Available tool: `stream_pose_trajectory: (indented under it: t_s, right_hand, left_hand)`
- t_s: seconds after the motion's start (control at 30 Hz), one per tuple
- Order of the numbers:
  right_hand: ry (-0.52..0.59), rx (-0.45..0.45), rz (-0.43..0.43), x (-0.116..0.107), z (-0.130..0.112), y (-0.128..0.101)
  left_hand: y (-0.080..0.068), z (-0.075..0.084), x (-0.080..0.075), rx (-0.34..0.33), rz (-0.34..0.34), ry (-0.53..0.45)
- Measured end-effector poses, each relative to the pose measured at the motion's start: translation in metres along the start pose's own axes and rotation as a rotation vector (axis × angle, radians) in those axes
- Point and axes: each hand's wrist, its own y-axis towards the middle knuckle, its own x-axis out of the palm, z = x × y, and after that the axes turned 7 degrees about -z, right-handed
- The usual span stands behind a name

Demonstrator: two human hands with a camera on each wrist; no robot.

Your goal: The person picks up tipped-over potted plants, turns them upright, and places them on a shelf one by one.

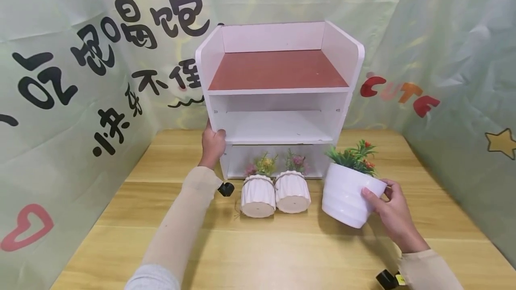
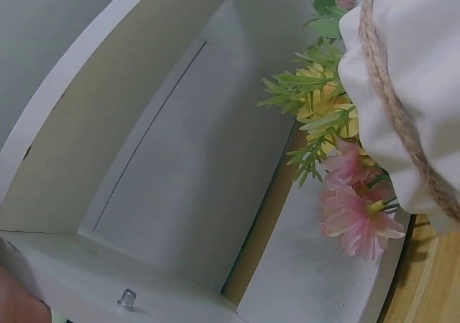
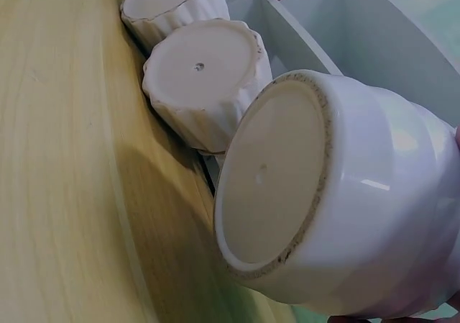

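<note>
Shelf (image 1: pixel 278 70) behind paired flowerpots (image 1: pixel 293 191), single flowerpot (image 1: pixel 350 196) to their right, table (image 1: pixel 282 249) beneath

Bright, soft light fills my head view, with pale glare on the wooden table (image 1: pixel 262 254) and blurred shadow by my right hand (image 1: pixel 394 216), while my wrist views look dimmer, highlights gleaming on the white pot (image 3: pixel 388 201).

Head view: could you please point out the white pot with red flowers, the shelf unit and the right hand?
White pot (image 1: pixel 350 195), head view, on its outer wall.
Shelf unit (image 1: pixel 278 70), head view, on its brown top board.
Right hand (image 1: pixel 396 219), head view, middle of the hand.
</note>
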Motion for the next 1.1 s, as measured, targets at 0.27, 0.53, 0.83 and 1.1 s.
stream_pose_trajectory:
  t_s: [0.27, 0.53, 0.83, 1.1]
  right_hand:
    - [-0.057, -0.059, 0.019, -0.001, -0.002, 0.0]
    - [-0.141, -0.082, 0.025, -0.002, -0.008, 0.0]
    - [-0.106, -0.123, 0.041, 0.002, -0.014, -0.003]
    - [-0.076, -0.172, 0.114, 0.006, -0.02, -0.004]
  left_hand:
    - [0.0, -0.005, 0.002, 0.022, 0.015, 0.025]
    - [-0.001, -0.01, 0.004, 0.074, 0.028, 0.03]
    - [-0.006, -0.015, 0.003, 0.068, 0.049, 0.074]
    - [0.0, -0.012, 0.003, 0.058, 0.086, 0.131]
